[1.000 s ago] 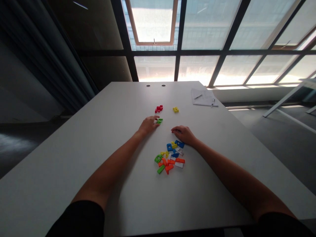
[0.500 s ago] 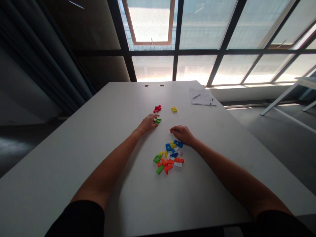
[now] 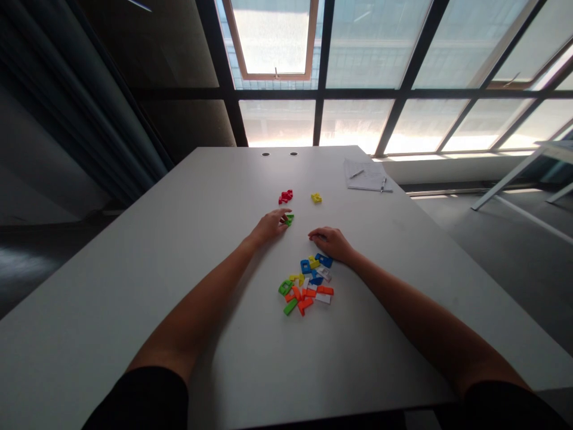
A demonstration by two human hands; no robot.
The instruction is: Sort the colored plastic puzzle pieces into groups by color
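Note:
My left hand (image 3: 268, 226) reaches out over the grey table (image 3: 179, 239) and its fingertips pinch a small green piece (image 3: 289, 219). My right hand (image 3: 329, 242) rests knuckles-up on the table with its fingers curled under; nothing shows in it. Just below that hand lies a heap of several small plastic pieces (image 3: 308, 285) in blue, yellow, white, orange and green. Beyond my left hand sit red pieces (image 3: 285, 196) and a yellow piece (image 3: 316, 197), apart from each other.
A sheet of paper with pens (image 3: 367, 177) lies at the table's far right. Two cable holes (image 3: 279, 154) mark the far edge. Large windows rise behind the table, a dark curtain hangs at left, and white table legs (image 3: 514, 179) stand at right.
My left fingers have closed a little more around the green piece, which now looks tilted up. My right hand has stayed in place.

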